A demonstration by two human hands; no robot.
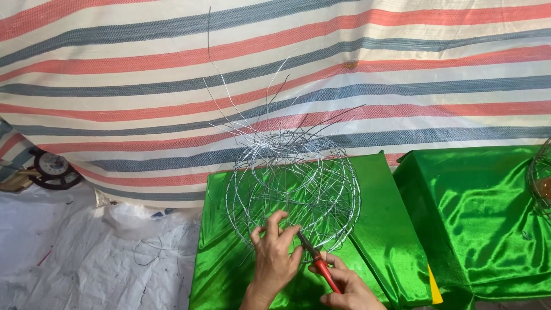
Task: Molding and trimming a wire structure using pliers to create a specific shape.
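A round ball made of thin silver wire (293, 192) sits on top of a shiny green cloth (241, 270). The ball is like a cage, with lots of wires crossing over each other. Long loose wire ends stick up and out from its top. The ball is just above the two hands, and both hands touch its bottom edge.

The left hand (275, 255) is pressed on the low front part of the ball. Its fingers are spread a little and curl around the wires to hold them. The right hand (344, 287) is lower and to the side. It is closed around the red handles of a pair of pliers (317, 261). The dark tip of the pliers points up to the wires, right beside the left hand's fingers.

Next to this is a second block covered in green cloth (476, 218). Behind everything hangs a big sheet with red, blue and cream stripes (172, 69). On the left, the ground is covered with white plastic (86, 258).
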